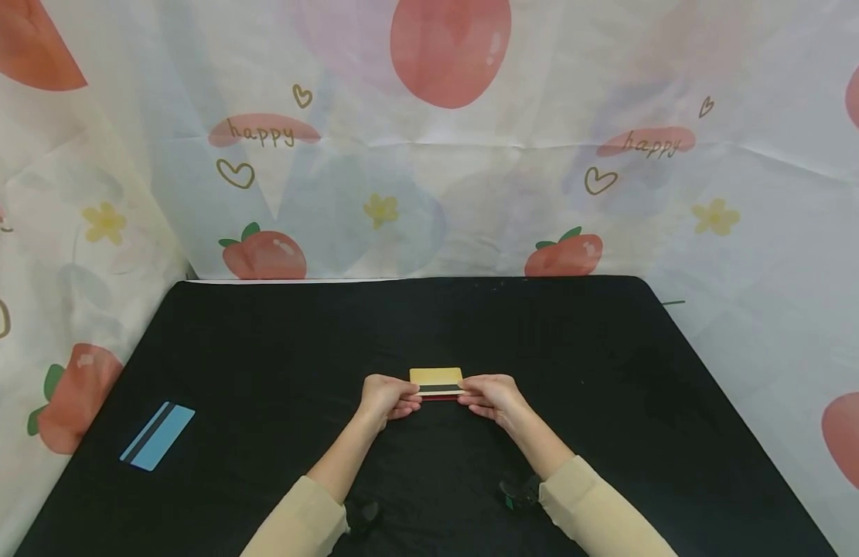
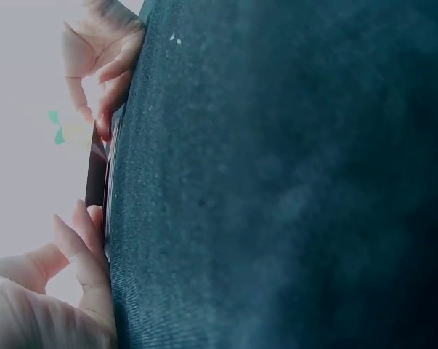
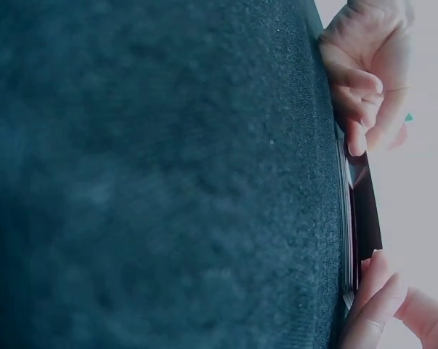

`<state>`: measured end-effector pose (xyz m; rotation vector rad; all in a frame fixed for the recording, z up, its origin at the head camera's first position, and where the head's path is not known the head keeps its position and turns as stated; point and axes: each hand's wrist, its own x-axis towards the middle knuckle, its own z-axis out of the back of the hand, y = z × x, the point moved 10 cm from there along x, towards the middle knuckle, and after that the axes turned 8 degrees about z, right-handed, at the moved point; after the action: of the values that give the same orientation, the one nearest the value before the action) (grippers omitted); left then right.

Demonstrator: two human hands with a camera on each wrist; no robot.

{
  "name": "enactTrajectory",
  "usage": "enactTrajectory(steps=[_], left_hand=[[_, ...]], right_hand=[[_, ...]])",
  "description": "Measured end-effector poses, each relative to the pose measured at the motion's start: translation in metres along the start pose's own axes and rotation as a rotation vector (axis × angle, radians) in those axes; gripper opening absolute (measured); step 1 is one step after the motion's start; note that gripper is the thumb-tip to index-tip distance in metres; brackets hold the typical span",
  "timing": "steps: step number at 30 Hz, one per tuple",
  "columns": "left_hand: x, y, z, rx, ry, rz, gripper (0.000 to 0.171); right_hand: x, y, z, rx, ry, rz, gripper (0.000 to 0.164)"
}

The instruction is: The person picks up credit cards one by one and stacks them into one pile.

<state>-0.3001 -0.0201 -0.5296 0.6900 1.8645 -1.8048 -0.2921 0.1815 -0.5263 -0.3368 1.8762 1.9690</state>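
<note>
At mid-table in the head view, a yellow card (image 1: 436, 376) with a dark stripe is pinched at its left end by my left hand (image 1: 390, 397) and at its right end by my right hand (image 1: 495, 398). A red edge (image 1: 439, 398) shows just beneath it. Both wrist views show the held card (image 2: 95, 178) tilted up from a thin stack of cards (image 3: 344, 218) lying on the table. Fingers of both hands are right beside the ends of that stack.
A blue card (image 1: 158, 437) with a dark stripe lies by itself at the left of the black table (image 1: 575, 348). Small dark devices (image 1: 519, 493) sit at the cuffs of the beige sleeves (image 1: 596, 503). A fruit-print curtain (image 1: 471, 193) hangs behind the table.
</note>
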Motion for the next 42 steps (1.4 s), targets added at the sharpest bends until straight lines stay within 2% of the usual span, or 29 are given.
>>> enactTrajectory(steps=[17, 26, 32, 42], left_hand=[[0.001, -0.004, 0.002, 0.076, -0.03, -0.054, 0.01], [-0.001, -0.009, 0.001, 0.14, -0.024, -0.099, 0.008], [-0.002, -0.011, 0.001, 0.182, -0.032, -0.16, 0.009], [0.0, -0.01, 0.002, 0.202, -0.052, -0.152, 0.011]], right_hand=[[0.003, 0.007, -0.001, -0.143, 0.029, 0.052, 0.017], [0.003, 0.008, -0.003, -0.164, 0.058, 0.074, 0.015], [0.003, 0.007, -0.003, -0.172, 0.052, 0.081, 0.014], [0.003, 0.008, -0.004, -0.169, 0.06, 0.097, 0.014]])
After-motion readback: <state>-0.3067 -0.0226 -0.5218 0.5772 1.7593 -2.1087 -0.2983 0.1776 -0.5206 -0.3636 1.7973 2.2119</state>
